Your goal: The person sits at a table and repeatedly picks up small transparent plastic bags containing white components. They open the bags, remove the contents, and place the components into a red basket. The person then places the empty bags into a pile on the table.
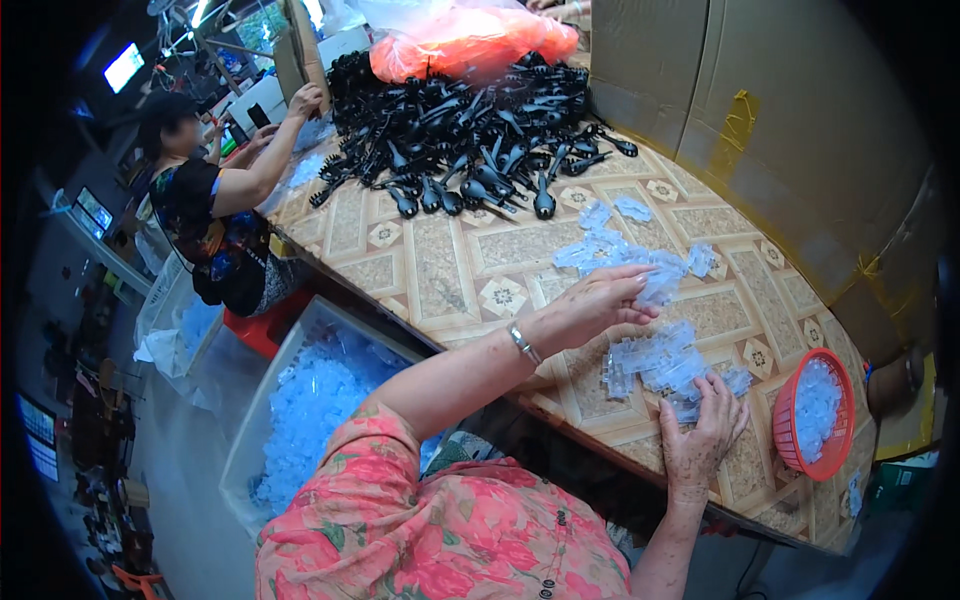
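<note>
In the head view, your left hand (605, 300) is hovering with bent fingers beside the translucent, pale-blue flat plastic pieces (655, 352); you cannot tell whether it is pinching any. These are lying in loose clusters on the tan-and-brown patterned table (440, 285). Your right hand (703, 432) is resting with fingers spread, unclenched, at the nearer cluster's edge. A round red plastic basket (787, 428) is standing to its right, holding similar pieces.
</note>
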Demonstrator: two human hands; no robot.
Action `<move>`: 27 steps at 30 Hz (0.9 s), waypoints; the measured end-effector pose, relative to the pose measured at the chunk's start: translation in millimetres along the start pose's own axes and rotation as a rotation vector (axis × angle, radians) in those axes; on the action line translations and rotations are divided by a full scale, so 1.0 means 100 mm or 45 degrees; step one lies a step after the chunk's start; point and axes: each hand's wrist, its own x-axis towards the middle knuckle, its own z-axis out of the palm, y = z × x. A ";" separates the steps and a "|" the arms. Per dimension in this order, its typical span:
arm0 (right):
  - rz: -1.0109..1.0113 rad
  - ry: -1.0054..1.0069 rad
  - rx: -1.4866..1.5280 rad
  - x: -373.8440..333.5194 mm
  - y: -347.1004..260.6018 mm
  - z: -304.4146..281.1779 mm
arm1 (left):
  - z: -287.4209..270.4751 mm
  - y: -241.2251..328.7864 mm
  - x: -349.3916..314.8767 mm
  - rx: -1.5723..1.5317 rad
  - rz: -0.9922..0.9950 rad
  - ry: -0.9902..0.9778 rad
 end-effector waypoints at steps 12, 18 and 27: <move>-0.040 0.053 -0.010 -0.02 0.02 0.05 | -0.10 -0.11 -0.50 -0.184 -0.001 0.126; -0.077 0.075 -0.028 -0.01 0.05 0.05 | -0.06 -0.07 -0.59 -0.131 0.032 0.058; -0.096 0.071 -0.037 0.00 0.05 0.05 | -0.01 -0.05 -0.67 -0.040 0.044 -0.003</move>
